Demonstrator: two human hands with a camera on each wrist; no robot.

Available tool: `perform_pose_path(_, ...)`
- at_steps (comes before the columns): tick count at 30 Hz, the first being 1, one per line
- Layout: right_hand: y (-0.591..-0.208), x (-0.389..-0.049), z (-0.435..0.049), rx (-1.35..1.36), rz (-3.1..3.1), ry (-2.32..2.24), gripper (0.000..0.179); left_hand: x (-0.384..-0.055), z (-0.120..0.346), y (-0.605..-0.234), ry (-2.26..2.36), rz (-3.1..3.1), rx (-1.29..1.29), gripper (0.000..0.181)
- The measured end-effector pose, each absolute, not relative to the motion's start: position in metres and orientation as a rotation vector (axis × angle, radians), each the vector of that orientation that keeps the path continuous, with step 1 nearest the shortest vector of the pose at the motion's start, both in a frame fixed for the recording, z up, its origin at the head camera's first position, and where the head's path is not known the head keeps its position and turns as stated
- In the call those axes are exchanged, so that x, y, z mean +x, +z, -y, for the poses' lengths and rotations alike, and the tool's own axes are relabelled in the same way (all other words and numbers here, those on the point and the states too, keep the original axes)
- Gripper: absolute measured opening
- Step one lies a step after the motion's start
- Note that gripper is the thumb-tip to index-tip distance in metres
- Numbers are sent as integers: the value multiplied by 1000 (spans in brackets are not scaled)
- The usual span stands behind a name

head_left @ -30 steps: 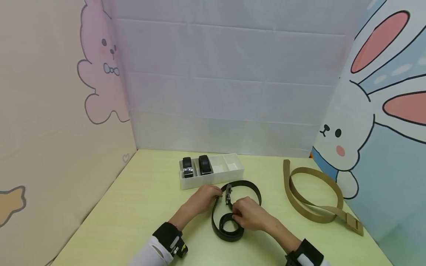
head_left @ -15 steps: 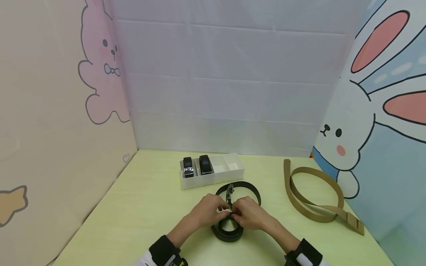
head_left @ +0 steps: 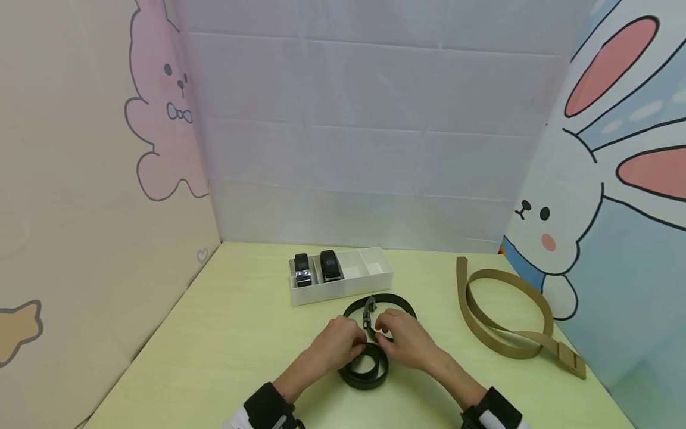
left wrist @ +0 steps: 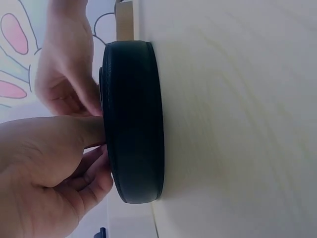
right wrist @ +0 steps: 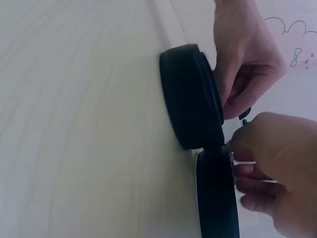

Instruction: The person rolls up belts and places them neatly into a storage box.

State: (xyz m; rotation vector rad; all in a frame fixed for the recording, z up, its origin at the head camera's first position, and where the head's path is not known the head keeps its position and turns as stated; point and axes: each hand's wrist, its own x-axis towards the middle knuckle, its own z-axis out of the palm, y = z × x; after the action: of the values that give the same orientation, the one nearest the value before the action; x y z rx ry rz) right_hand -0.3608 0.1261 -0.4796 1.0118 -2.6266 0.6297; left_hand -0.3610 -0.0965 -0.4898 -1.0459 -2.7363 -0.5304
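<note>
A black belt [head_left: 365,382] stands on edge on the table, its near end wound into a small coil and the rest in a wider loop behind. Its silver buckle [head_left: 369,307] sits beyond the coil. My left hand [head_left: 333,344] pinches the coil's upper edge with thumb and fingers; the left wrist view shows the coil's outer face [left wrist: 133,124] below the fingers. To the right, my right hand [head_left: 409,341] pinches the strap beside the coil. In the right wrist view, the right thumb and fingers meet the strap [right wrist: 217,193] where it leaves the coil.
Behind the hands is a white compartment tray [head_left: 343,291] holding two rolled black belts, one [head_left: 302,271] at its left end, the other [head_left: 330,266] beside it. A tan webbing belt [head_left: 536,298] lies loosely looped at right. Printed walls enclose the table.
My left hand has moved from the wide loop's left side down to the coil. The right hand has shifted slightly right and away from the coil, along the strap.
</note>
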Motion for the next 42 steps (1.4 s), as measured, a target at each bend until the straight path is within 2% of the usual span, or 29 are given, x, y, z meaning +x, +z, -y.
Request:
perform_pose_path(9,-482,-359,-144,921,2695,475,25,-352,106,-490,-420,2666,-970,19)
perform_pose_path(10,-482,-359,-148,900,2705,475,26,-360,110,-503,-408,2630,-974,20)
perform_pose_path(21,-478,-348,-194,638,2793,439,44,-369,138,-496,-479,2613,-847,17)
perform_pose_path(24,-478,-347,-207,574,2812,416,44,-371,145,-498,-480,2585,-827,16)
perform_pose_path(28,-477,-346,-221,542,2855,427,35,-370,150,-497,-482,2621,-769,16)
perform_pose_path(31,-472,-342,-227,659,2888,447,30,-370,154,-498,-469,2616,-769,16)
perform_pose_path(35,-463,-335,-220,978,2951,619,29,-379,163,-508,-457,2543,-836,14)
perform_pose_path(42,-459,-316,-165,1286,2990,850,25,-378,156,-501,-451,2529,-883,17)
